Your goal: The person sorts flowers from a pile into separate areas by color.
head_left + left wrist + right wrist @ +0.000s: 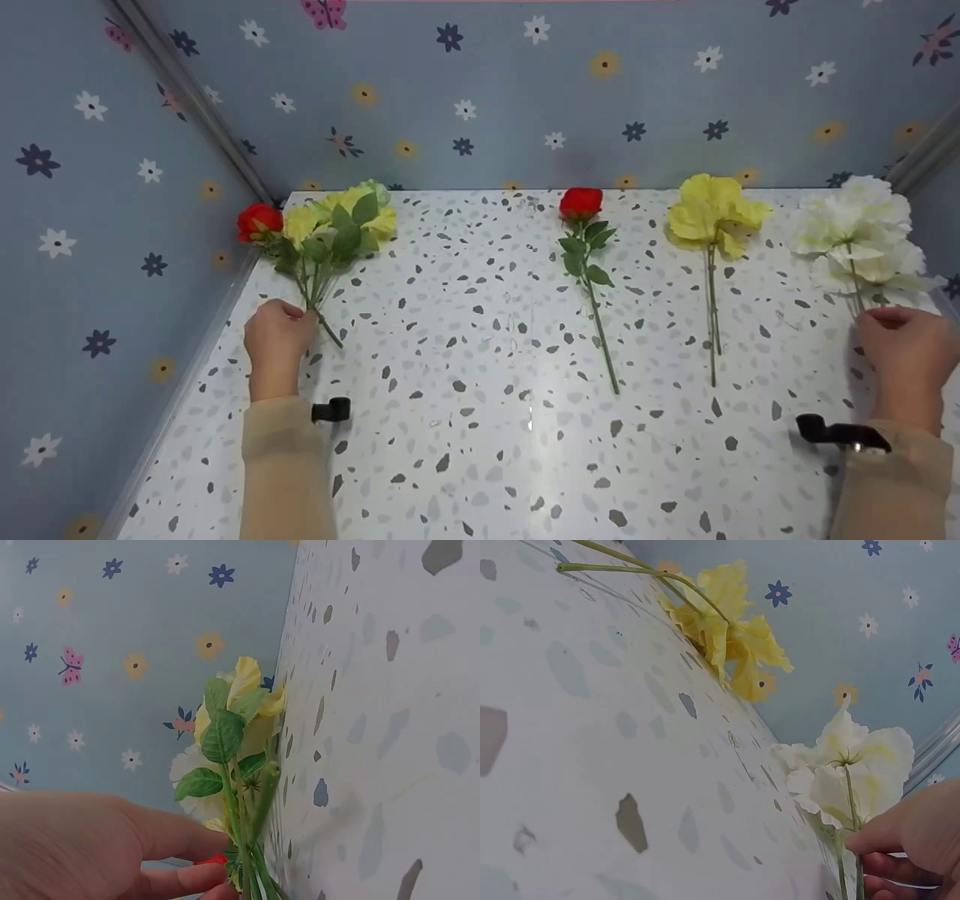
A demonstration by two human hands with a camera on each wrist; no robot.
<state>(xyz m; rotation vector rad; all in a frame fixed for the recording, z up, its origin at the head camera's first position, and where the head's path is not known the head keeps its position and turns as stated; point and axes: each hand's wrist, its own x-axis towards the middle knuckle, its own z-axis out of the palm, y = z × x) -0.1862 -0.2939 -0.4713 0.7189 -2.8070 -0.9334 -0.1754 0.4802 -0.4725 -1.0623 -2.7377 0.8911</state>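
Observation:
At the left, my left hand has its fingers curled at the stems of a mixed flower bunch. It holds a red rose, yellow flowers, a pale flower and green leaves. In the left wrist view the thumb and fingertips meet the stems, which partly hide them. On the far right, my right hand pinches the stem of a white flower between thumb and fingers. Its head is raised slightly, with more white petals close beneath.
Between the hands, a single red rose and yellow flowers lie on the speckled white table, stems toward me. A flower-patterned wall stands along the back, and another panel borders the left.

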